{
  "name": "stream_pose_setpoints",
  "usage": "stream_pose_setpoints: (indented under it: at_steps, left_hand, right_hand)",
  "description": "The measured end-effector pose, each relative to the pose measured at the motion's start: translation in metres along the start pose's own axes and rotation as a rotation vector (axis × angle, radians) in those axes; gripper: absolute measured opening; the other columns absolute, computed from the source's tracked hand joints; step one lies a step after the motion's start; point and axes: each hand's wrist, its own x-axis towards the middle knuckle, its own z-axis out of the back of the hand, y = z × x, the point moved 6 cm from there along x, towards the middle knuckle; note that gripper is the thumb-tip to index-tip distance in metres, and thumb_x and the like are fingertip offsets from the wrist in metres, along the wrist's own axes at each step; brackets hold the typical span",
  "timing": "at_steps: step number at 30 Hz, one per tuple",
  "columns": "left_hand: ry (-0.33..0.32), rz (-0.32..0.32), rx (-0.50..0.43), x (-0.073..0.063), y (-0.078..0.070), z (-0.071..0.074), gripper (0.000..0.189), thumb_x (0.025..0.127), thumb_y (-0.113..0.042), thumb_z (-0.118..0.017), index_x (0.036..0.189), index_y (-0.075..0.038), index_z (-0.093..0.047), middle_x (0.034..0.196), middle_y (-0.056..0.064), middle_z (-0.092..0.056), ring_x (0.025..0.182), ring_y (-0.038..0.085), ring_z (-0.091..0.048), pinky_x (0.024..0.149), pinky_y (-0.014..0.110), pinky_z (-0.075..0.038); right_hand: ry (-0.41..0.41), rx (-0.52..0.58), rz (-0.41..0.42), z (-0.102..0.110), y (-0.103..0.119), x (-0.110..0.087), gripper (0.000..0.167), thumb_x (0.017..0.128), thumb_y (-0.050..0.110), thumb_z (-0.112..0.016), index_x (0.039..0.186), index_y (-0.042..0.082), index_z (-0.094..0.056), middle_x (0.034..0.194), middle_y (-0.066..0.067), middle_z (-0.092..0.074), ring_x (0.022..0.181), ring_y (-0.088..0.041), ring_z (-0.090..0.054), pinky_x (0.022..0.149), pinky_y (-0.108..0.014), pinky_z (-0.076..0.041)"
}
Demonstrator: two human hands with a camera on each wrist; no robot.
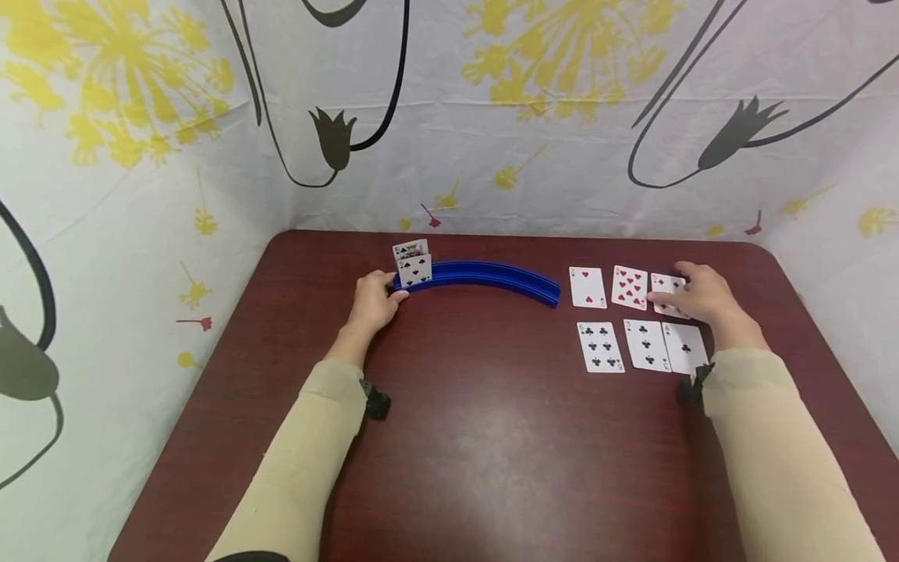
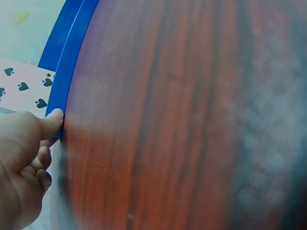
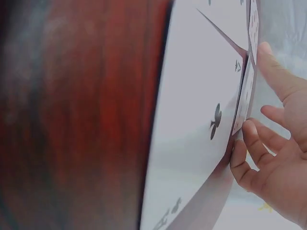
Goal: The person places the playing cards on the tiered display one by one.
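Observation:
My left hand (image 1: 372,304) pinches the left end of a curved blue card holder (image 1: 492,272), its thumb on the near side in the left wrist view. A spade card (image 1: 414,270) stands upright in the holder at that end, with a black face card (image 1: 410,248) behind it. At the far right, my right hand (image 1: 705,297) reaches over a diamond card (image 1: 667,284) lying on the table. Its thumb touches the card's face or left edge, and the other fingers are at its right side, loosely bent in the right wrist view. The hand hides part of this card.
Left of the diamond card lie a two of hearts (image 1: 587,287) and another hearts card (image 1: 630,287). A nearer row has a six of clubs (image 1: 601,347), another clubs card (image 1: 646,345) and an ace of clubs (image 1: 684,349). A patterned cloth (image 1: 449,156) hangs behind the brown table (image 1: 506,437).

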Motion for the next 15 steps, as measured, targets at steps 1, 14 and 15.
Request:
stream_pose_setpoints:
  at_steps: [1, 14, 15]
  left_hand:
    - [-0.003, -0.004, 0.002, 0.0003, -0.0001, 0.0001, 0.046, 0.096, -0.017, -0.073, 0.135, 0.005, -0.062, 0.123, 0.023, -0.065, 0.117, 0.036, -0.061, 0.101, 0.045, -0.05]
    - [0.009, 0.008, 0.004, 0.0009, 0.003, -0.0009, 0.047, 0.097, -0.019, -0.072, 0.137, 0.003, -0.061, 0.125, 0.022, -0.064, 0.121, 0.037, -0.058, 0.104, 0.045, -0.048]
    - [0.01, 0.01, 0.003, 0.0006, 0.0031, -0.001, 0.047, 0.097, -0.019, -0.072, 0.137, 0.003, -0.061, 0.125, 0.022, -0.064, 0.122, 0.037, -0.057, 0.104, 0.046, -0.048]
  right_hand:
    - [0.009, -0.004, 0.004, 0.0005, 0.0001, 0.0008, 0.101, 0.088, 0.042, -0.079, 0.15, -0.016, -0.026, 0.141, -0.046, -0.031, 0.129, -0.059, -0.033, 0.108, -0.072, -0.026]
    - [0.142, -0.047, 0.025, 0.0049, -0.0032, 0.0005, 0.103, 0.079, 0.039, -0.087, 0.147, -0.015, -0.032, 0.139, -0.043, -0.03, 0.12, -0.058, -0.045, 0.101, -0.071, -0.035]
    - [0.138, -0.057, 0.023, 0.0051, -0.0025, 0.0, 0.104, 0.079, 0.039, -0.087, 0.146, -0.017, -0.032, 0.139, -0.044, -0.029, 0.122, -0.058, -0.041, 0.103, -0.072, -0.033]
